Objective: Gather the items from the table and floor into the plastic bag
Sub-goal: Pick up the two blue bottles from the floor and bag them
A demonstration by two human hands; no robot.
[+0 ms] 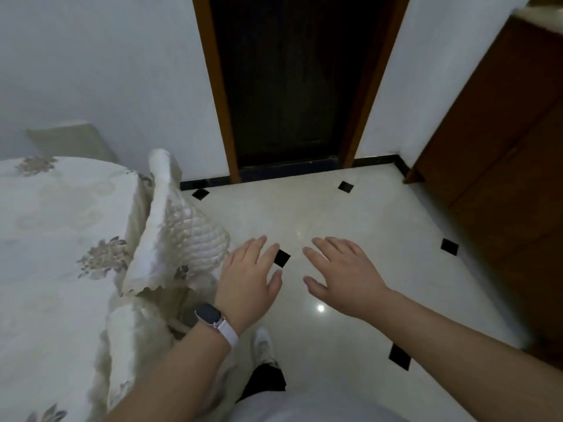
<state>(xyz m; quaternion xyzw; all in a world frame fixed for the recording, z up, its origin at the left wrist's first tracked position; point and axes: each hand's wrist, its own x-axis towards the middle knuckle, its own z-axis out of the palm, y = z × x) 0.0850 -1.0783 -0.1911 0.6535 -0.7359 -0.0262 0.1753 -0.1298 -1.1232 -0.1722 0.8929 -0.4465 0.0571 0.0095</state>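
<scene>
Both my hands reach forward over the glossy white tiled floor (350, 220), palms down and fingers straight. My left hand (248, 275), with a watch on a white strap at the wrist, hovers beside the bed corner and holds nothing. My right hand (341, 272) is level with it, a little apart, and also holds nothing. No plastic bag, table or loose items show in this view.
A bed (58, 239) with a cream floral cover fills the left, its quilted corner (179, 239) folded up. A dark doorway (289, 86) with a wooden frame lies ahead. A brown wooden cabinet (499, 147) stands at the right. My white shoe (263, 345) is below.
</scene>
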